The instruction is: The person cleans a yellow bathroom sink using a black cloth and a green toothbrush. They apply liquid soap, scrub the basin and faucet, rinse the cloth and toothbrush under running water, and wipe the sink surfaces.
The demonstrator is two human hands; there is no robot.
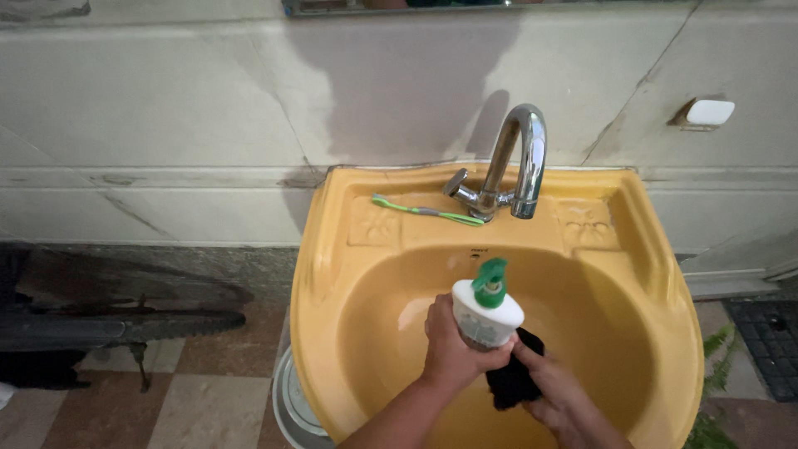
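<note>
A big yellow sink [640, 274] hangs on the pale wall. A green toothbrush [426, 211] lies flat on its back ledge, just left of the shiny silver tap [509, 166], which stands in the middle of that ledge. Below the sink is a floor [208, 391] of brown and pale tiles.

Toothbrush [428, 211] on sink [332, 274] ledge left of tap [511, 162]; bottle [487, 312] above basin.
</note>
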